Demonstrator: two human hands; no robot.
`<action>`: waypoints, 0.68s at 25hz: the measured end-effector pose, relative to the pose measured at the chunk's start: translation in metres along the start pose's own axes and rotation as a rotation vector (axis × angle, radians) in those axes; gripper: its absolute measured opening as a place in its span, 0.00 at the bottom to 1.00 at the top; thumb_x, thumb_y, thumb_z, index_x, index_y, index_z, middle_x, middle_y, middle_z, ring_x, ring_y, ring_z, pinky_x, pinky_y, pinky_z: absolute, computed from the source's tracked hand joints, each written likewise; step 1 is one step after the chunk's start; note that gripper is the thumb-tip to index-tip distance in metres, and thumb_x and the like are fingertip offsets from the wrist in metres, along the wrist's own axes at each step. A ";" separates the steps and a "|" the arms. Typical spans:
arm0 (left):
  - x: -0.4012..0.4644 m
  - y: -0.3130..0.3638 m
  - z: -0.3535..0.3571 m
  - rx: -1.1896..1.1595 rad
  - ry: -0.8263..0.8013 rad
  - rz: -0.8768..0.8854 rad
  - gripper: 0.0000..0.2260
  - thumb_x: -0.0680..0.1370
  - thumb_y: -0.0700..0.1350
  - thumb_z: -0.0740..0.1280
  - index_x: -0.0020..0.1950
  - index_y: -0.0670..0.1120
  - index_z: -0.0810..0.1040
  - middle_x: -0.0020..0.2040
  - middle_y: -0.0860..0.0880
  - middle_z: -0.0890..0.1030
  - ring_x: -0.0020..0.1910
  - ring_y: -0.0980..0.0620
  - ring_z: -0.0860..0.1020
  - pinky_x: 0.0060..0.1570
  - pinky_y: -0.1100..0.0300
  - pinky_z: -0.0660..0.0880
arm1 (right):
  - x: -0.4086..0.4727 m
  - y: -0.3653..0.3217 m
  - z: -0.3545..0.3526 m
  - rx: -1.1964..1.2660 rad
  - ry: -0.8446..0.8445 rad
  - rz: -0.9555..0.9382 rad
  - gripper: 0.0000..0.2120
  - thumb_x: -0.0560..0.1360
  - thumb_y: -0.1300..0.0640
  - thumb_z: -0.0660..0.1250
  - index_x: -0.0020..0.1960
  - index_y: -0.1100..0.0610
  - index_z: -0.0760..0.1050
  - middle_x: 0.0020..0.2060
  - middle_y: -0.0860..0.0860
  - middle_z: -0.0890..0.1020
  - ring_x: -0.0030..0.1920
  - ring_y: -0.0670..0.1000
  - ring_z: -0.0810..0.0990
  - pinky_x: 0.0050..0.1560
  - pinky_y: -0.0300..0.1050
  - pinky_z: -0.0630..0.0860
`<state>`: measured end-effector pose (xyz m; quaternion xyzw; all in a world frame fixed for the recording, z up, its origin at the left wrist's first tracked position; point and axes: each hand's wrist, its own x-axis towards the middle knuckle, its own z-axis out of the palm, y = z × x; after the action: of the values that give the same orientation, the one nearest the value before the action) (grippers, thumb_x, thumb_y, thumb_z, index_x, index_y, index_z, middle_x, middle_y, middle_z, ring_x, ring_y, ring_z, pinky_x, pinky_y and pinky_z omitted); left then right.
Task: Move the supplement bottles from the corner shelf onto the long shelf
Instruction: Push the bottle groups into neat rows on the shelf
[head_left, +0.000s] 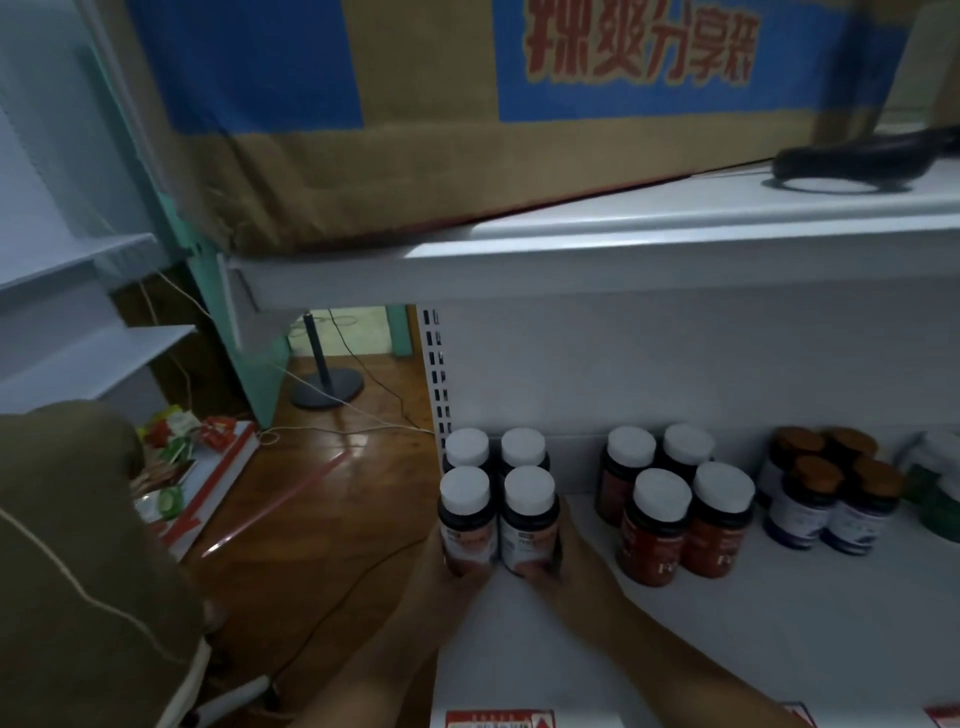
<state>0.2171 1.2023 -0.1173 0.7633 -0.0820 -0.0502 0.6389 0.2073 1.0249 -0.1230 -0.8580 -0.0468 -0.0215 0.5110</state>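
Left hand (457, 564) cupped on front-left bottle (466, 514); right hand (563, 558) cupped on front-right bottle (530, 514). Both upright, long axis vertical, touching, at left end of long shelf (727, 649), just ahead of two matching bottles. Next group (675, 499) near, rightward. Likely setting down; release straight back toward body.

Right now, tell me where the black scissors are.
The black scissors lie on the upper shelf at the head view's top right, right of the cardboard box.
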 end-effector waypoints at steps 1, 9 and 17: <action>0.001 0.005 0.002 0.014 -0.019 -0.049 0.24 0.72 0.33 0.68 0.57 0.59 0.68 0.56 0.63 0.74 0.59 0.62 0.74 0.58 0.64 0.71 | -0.001 0.000 0.000 -0.007 -0.011 -0.014 0.43 0.71 0.51 0.69 0.76 0.50 0.44 0.72 0.43 0.62 0.72 0.45 0.63 0.71 0.43 0.62; 0.024 0.029 0.002 -0.305 0.175 -0.249 0.22 0.82 0.49 0.47 0.69 0.36 0.64 0.70 0.35 0.66 0.69 0.37 0.65 0.68 0.51 0.63 | 0.007 -0.009 -0.008 0.568 0.025 0.204 0.38 0.72 0.33 0.58 0.75 0.50 0.54 0.72 0.45 0.62 0.71 0.45 0.63 0.73 0.45 0.57; 0.041 0.036 0.021 -0.488 0.350 -0.368 0.22 0.81 0.53 0.50 0.65 0.40 0.70 0.59 0.45 0.73 0.60 0.44 0.72 0.61 0.51 0.66 | 0.020 -0.021 0.006 0.702 0.141 0.246 0.17 0.80 0.47 0.47 0.61 0.50 0.69 0.59 0.46 0.75 0.56 0.46 0.75 0.42 0.25 0.74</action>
<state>0.2515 1.1684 -0.0846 0.5873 0.1821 -0.0512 0.7870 0.2248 1.0410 -0.1054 -0.6263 0.0876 -0.0017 0.7747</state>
